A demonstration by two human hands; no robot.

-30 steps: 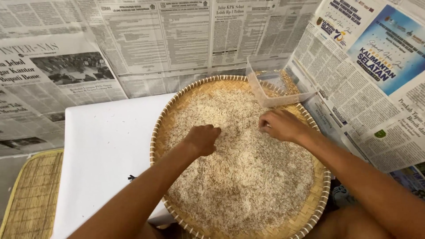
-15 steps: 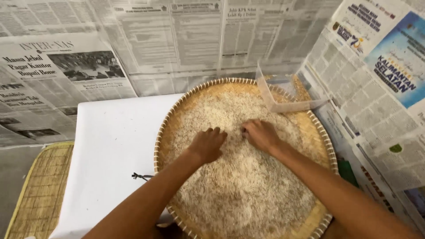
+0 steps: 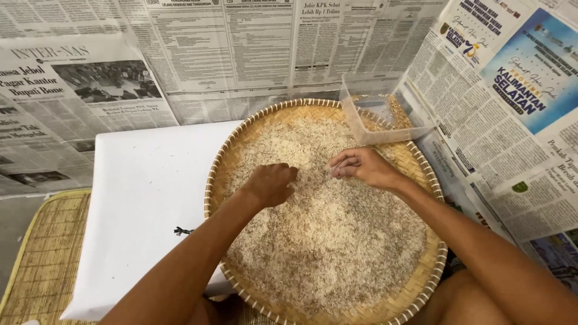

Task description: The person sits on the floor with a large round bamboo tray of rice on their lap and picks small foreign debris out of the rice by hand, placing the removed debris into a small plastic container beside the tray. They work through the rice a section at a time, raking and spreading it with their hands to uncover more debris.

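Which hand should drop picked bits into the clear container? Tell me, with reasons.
Probably the right hand: it lies on the rice with fingertips pinched, nearest the clear plastic container at the tray's far right rim. The left hand rests further from it, mid-tray.

The left hand [image 3: 272, 183] is curled knuckles-up over the rice [image 3: 325, 241], so its fingertips are hidden and its grip cannot be read. The right hand [image 3: 361, 168] pinches its fingertips together, but anything held between them is too small to tell. Both forearms run out of the bottom edge. The round woven tray [image 3: 229, 150] is cut off at its near rim. The clear plastic container [image 3: 376, 117] holds grains too blurred to identify. A small dark speck [image 3: 182, 230] on the white sheet [image 3: 138, 198] cannot be made out. The woven mat [image 3: 42, 253] is cropped at left and bottom.
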